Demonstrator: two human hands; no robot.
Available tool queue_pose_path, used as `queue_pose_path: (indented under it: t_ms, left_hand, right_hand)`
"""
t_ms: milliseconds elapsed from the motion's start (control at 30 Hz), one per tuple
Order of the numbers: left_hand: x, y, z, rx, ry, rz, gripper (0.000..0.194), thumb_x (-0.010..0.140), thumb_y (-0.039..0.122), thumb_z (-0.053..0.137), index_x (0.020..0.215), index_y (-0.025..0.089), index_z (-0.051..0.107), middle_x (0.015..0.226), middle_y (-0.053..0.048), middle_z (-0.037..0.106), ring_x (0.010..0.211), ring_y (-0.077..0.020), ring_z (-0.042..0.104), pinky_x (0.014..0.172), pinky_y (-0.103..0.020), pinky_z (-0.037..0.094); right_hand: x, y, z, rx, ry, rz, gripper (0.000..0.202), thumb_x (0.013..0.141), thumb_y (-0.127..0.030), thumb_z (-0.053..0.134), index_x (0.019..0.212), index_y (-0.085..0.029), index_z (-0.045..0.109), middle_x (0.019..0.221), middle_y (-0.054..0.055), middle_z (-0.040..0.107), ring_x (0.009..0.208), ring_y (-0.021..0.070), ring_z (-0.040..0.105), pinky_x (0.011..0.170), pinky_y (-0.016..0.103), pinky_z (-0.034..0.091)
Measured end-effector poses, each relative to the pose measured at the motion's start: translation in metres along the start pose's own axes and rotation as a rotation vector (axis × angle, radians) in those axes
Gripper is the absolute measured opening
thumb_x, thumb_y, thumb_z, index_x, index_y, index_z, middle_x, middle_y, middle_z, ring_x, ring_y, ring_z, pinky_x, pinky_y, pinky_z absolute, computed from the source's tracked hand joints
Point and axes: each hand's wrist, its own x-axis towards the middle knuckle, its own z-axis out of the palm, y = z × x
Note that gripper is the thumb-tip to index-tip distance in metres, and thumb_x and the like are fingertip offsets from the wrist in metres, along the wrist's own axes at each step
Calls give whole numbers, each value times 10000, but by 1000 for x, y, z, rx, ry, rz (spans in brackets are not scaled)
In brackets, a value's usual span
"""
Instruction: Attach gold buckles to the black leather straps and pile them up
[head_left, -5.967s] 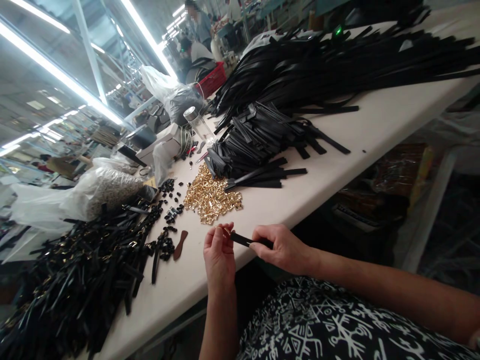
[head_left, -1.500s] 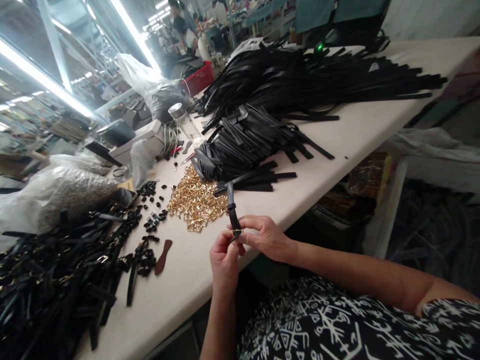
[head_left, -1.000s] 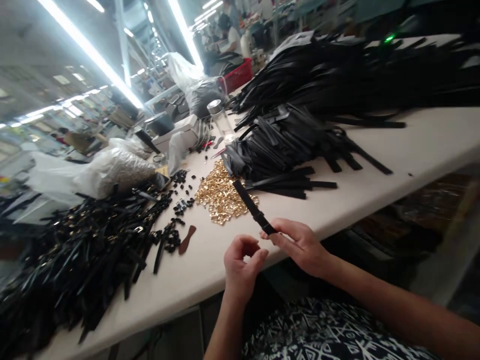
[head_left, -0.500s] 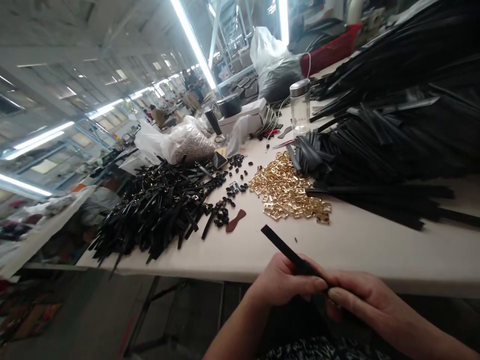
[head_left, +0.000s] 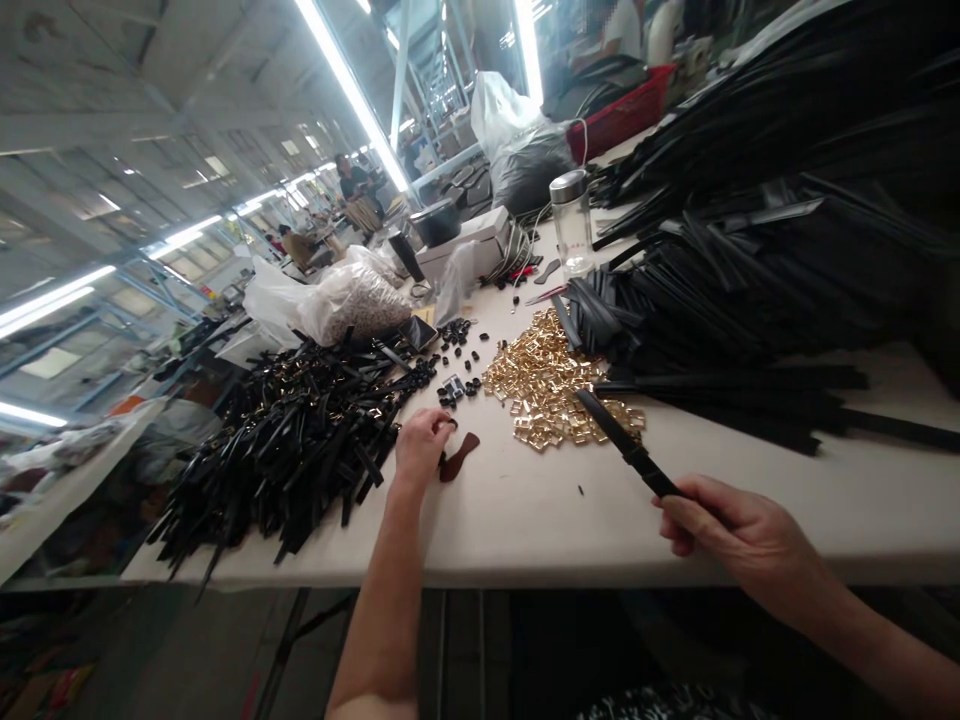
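My right hand (head_left: 731, 520) grips a black strap (head_left: 626, 445) between thumb and fingers, its free end pointing up and left over the near edge of the gold buckles (head_left: 540, 385). A narrow band crosses the strap partway along. My left hand (head_left: 421, 445) reaches to the small black loops (head_left: 450, 390), its fingers pinched together at a small black loop (head_left: 452, 424); the fingers partly hide it. Just right of that hand lies a brown bow-shaped piece (head_left: 460, 457). A heap of black straps with gold buckles (head_left: 277, 440) lies left of it.
Long black strips (head_left: 750, 270) fill the table's right side. Behind the buckles stand a glass bottle (head_left: 572, 225), a white box (head_left: 472, 240) and plastic bags (head_left: 360, 300). A red basket (head_left: 622, 115) is farther back. The table's front edge (head_left: 525, 578) runs below my hands.
My left hand has let go of the strap and moved left and forward to the black loops. My right hand keeps the strap, now raised and farther right.
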Motion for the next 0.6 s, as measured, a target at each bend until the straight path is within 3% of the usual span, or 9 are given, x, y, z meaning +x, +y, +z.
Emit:
queue_pose_path:
  t_ms: [167,300,367,467,600]
  left_hand:
    - [23,-7,3,55,-89,16,154,664,91,710,734,221,754,776,-32,675,842,-223,608,898,-348,442]
    - [22,2,8,-46,-91,27,96,695,130,696,729,195,759,778,-56,704,837,-229,636,888,-366,476]
    - [7,15,15,-146,-114,33,165,776,215,654,881,163,770,810,-71,727,792,-214,661,817,-358,522]
    - [-34,46,34,-341,-187,59,343,875,327,559,1094,124,727,892,-99,750,747,-187,694,730,-332,568]
    - [-97,89,60,-804,-237,60,252,846,336,662,993,156,761,825,-78,748,670,-158,679,657,-290,571]
  right_hand:
    - [-1,-2,1,23,-19,-19,525,912,-689,534,736,-204,631,647,30,653,552,193,634,553,288,508]
    - [-1,-5,-1,18,-27,-33,463,939,-601,535,733,-196,622,624,15,641,549,170,620,557,260,486]
    - [-1,-6,0,24,-28,-38,427,944,-552,535,723,-194,608,610,8,632,540,161,612,551,250,476]
    - [-3,-11,5,60,-30,-38,390,941,-510,536,720,-191,575,625,3,633,515,147,604,518,234,468]
    - [-10,-26,10,22,-18,-126,348,955,-439,531,723,-184,575,618,-7,619,513,132,601,518,217,452]
